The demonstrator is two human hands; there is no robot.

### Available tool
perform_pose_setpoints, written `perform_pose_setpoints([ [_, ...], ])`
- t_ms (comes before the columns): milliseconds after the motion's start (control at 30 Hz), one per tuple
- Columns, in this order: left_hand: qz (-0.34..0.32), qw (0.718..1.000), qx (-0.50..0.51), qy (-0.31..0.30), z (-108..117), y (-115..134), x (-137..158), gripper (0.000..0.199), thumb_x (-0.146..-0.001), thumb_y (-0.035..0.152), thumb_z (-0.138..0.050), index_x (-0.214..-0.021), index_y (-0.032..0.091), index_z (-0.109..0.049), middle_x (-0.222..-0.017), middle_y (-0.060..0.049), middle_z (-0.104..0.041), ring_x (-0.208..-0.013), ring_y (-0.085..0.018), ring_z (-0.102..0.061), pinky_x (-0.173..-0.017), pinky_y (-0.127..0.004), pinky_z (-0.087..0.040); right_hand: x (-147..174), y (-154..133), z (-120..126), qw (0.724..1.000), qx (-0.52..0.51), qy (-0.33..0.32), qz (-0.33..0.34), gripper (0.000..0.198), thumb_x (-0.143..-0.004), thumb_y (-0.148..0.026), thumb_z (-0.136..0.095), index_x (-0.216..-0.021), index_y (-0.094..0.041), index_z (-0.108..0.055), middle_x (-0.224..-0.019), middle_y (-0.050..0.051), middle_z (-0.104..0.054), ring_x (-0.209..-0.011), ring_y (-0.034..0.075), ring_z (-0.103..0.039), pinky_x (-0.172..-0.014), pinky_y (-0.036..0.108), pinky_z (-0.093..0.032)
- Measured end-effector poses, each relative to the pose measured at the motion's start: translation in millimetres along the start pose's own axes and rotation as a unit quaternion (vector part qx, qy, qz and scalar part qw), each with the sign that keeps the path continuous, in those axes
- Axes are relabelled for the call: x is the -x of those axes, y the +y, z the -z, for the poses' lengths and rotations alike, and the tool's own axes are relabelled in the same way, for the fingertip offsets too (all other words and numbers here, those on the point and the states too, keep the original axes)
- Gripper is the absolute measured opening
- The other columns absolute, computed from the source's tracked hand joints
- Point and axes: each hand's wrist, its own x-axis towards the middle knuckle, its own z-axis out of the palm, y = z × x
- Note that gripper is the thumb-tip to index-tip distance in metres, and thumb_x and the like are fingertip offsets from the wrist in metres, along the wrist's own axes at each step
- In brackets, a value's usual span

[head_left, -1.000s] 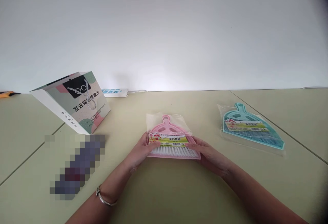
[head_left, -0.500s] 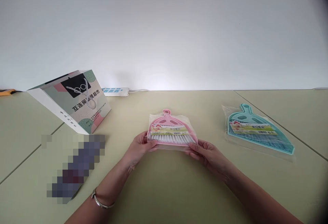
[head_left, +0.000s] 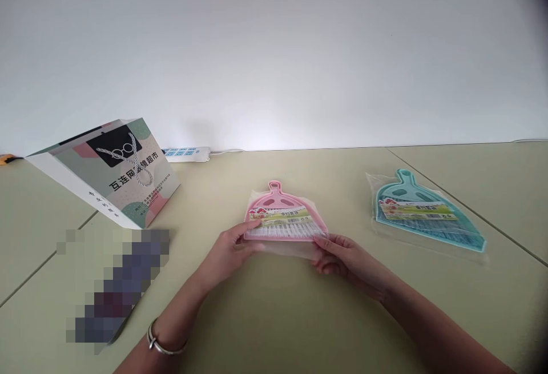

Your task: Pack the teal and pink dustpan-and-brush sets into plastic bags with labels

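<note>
Two-handed grip [head_left: 223,253] on pink dustpan [head_left: 281,202]

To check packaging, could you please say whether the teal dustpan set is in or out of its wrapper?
In: the teal dustpan set has clear plastic extending past its left and front edges.

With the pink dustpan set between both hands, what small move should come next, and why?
I'd probably pinch the loose plastic wrap with the right hand while the left hand steadies the pink dustpan set: the wrap sticks out past the pan's front edge, right fingers are beside it, and the left hand holds the opposite side.
</note>
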Motion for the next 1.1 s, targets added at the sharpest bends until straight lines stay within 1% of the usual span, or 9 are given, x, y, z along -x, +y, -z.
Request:
perform_pose_setpoints([
  [100,-0.003,0.997,-0.012,0.074,-11.3,-6.9,-3.9,0.032,-0.08,0.039,-0.056,-0.102,0.019,-0.071,-0.106,-0.005,-0.071,-0.096,-0.022,-0.066,-0.088,-0.033,-0.051,-0.9,6.2,-1.5,0.997,-0.004,0.013,0.078,0.086,-0.058,-0.045,-0.081,-0.128,-0.022,-0.037,-0.112,0.011,-0.065,-0.087,0.019,-0.067,-0.074,0.032,-0.056],
  [167,-0.017,0.995,-0.023,0.1,-16.9,-9.0,-3.5,0.029,-0.081,0.039,-0.055,-0.094,0.019,-0.073,-0.098,-0.004,-0.073,-0.089,-0.022,-0.068,-0.082,-0.031,-0.053,-3.8,11.3,-2.4,0.992,0.008,-0.005,0.129,0.115,-0.05,-0.041,-0.085,-0.14,-0.026,-0.015,-0.131,0.014,-0.052,-0.102,0.023,-0.063,-0.084,0.038,-0.053],
  [233,-0.024,0.993,-0.017,0.112,-20.2,-9.5,-1.7,0.029,-0.082,0.038,-0.055,-0.093,0.019,-0.074,-0.096,-0.004,-0.074,-0.087,-0.022,-0.068,-0.079,-0.032,-0.053,-7.7,14.9,-3.1,0.989,0.023,0.008,0.148,0.125,-0.047,-0.04,-0.086,-0.143,-0.025,-0.008,-0.13,0.014,-0.053,-0.106,0.025,-0.061,-0.09,0.041,-0.05],
  [367,-0.039,0.992,0.005,0.119,-22.8,-6.7,2.6,0.027,-0.081,0.037,-0.057,-0.092,0.019,-0.074,-0.097,-0.006,-0.074,-0.089,-0.023,-0.067,-0.08,-0.033,-0.053,-11.9,14.4,-4.4,0.985,-0.032,0.116,0.126,0.108,-0.061,-0.049,-0.077,-0.144,-0.024,-0.013,-0.101,0.006,-0.07,-0.092,0.024,-0.067,-0.085,0.038,-0.053],
  [467,-0.058,0.991,0.035,0.114,-24.1,-1.1,5.2,0.035,-0.082,0.035,-0.057,-0.114,0.022,-0.064,-0.102,-0.006,-0.071,-0.093,-0.02,-0.065,-0.085,-0.033,-0.051,-10.7,11.0,-4.7,0.984,-0.077,0.092,0.135,0.08,-0.066,-0.047,-0.074,-0.134,-0.023,-0.04,-0.097,0.005,-0.072,-0.089,0.023,-0.067,-0.08,0.034,-0.054],
  [533,-0.046,0.99,0.095,0.099,-24.9,3.3,6.3,0.062,-0.084,0.034,-0.056,-0.14,0.026,-0.032,-0.106,-0.005,-0.068,-0.091,-0.017,-0.064,-0.085,-0.033,-0.051,-9.6,9.9,-4.4,0.983,-0.063,0.067,0.158,0.055,-0.066,-0.047,-0.074,-0.112,-0.02,-0.06,-0.098,0.007,-0.071,-0.089,0.023,-0.065,-0.077,0.032,-0.053],
  [633,0.001,0.984,0.162,0.074,-25.8,8.1,6.2,0.092,-0.082,0.034,-0.058,-0.144,0.027,0.009,-0.111,-0.006,-0.064,-0.083,-0.015,-0.063,-0.078,-0.031,-0.052,-8.5,10.8,-4.5,0.98,-0.023,0.07,0.185,0.041,-0.065,-0.049,-0.074,-0.093,-0.02,-0.066,-0.098,0.006,-0.07,-0.084,0.02,-0.062,-0.071,0.03,-0.053],
  [833,0.054,0.986,0.146,0.066,-26.3,10.5,2.6,0.084,-0.071,0.037,-0.069,-0.138,0.022,-0.019,-0.116,-0.009,-0.061,-0.093,-0.02,-0.062,-0.072,-0.028,-0.052,-6.1,14.0,-11.4,0.979,0.008,0.069,0.19,0.046,-0.068,-0.055,-0.069,-0.098,-0.021,-0.058,-0.089,0.005,-0.067,-0.07,0.017,-0.059,-0.057,0.029,-0.054],
  [1100,0.026,0.99,0.113,0.077,-30.3,8.5,8.7,0.066,-0.084,0.046,-0.052,-0.138,0.022,-0.025,-0.086,-0.002,-0.065,-0.048,-0.009,-0.048,-0.045,-0.021,-0.043,-1.8,12.9,-17.9,0.979,0.018,0.098,0.18,0.047,-0.066,-0.055,-0.07,-0.092,-0.019,-0.053,-0.057,-0.002,-0.059,-0.047,0.013,-0.055,-0.045,0.026,-0.047],
])
